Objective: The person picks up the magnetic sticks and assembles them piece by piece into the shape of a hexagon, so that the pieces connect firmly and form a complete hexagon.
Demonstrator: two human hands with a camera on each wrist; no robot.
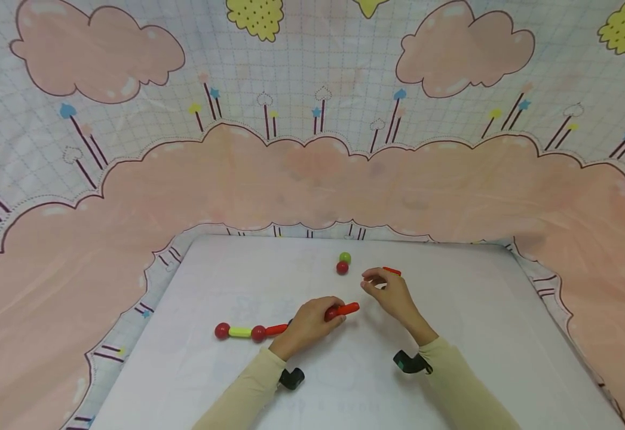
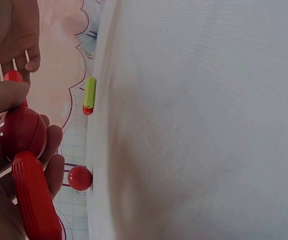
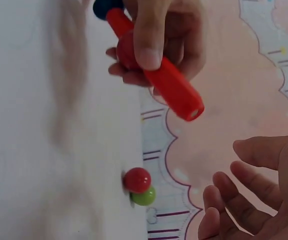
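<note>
A chain of magnetic-toy-like balls and rods runs across the table. At its left end are a red ball (image 1: 222,331), a yellow-green rod (image 1: 240,332), a second red ball (image 1: 259,333) and a red rod (image 1: 276,329). My left hand (image 1: 308,322) grips another red ball (image 2: 23,131) between thumb and fingers, and a red rod (image 3: 176,92) sticks out from it toward the right. Behind that hand a dark blue ball (image 3: 106,7) joins the chain. My right hand (image 1: 395,295) hovers close by, fingers loosely curved, holding nothing.
Farther back on the white table (image 1: 479,310) sit a loose red ball (image 1: 342,268) and a green ball (image 1: 345,257), side by side. Past the right hand lie a red rod (image 1: 392,271) and a yellow-green rod (image 2: 90,91). A patterned cloth (image 1: 312,179) hangs behind the table.
</note>
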